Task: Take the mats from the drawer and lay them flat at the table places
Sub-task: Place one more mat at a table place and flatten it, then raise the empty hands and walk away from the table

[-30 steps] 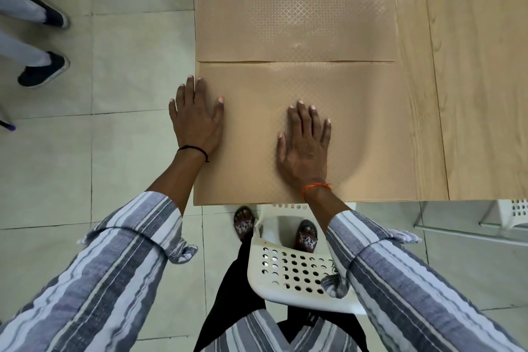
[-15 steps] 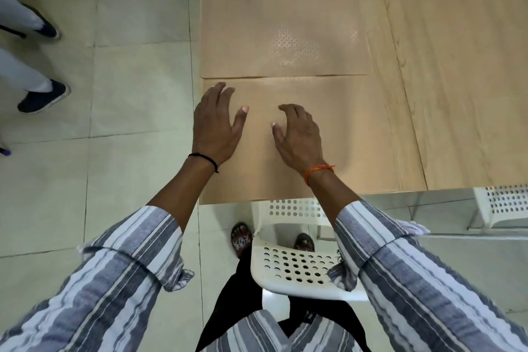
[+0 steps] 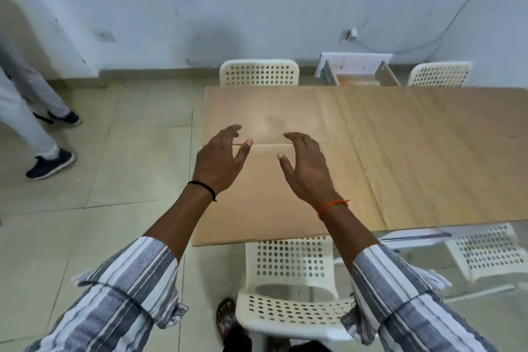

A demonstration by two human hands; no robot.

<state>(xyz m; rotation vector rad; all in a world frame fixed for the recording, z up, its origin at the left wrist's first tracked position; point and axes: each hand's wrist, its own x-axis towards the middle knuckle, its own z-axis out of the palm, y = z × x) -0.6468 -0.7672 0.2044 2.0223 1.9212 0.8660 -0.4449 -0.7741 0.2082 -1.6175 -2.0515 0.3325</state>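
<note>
Two tan mats lie flat on the left end of the wooden counter (image 3: 428, 157): the near mat (image 3: 263, 203) at centre frame and the far mat (image 3: 265, 106) just above it, their edges meeting. The left hand (image 3: 218, 161) and right hand (image 3: 307, 168) hang above the seam with fingers loosely spread, holding nothing. An open drawer (image 3: 358, 73) sits beyond the counter at upper right. A white chair (image 3: 291, 288) stands at the near edge.
</note>
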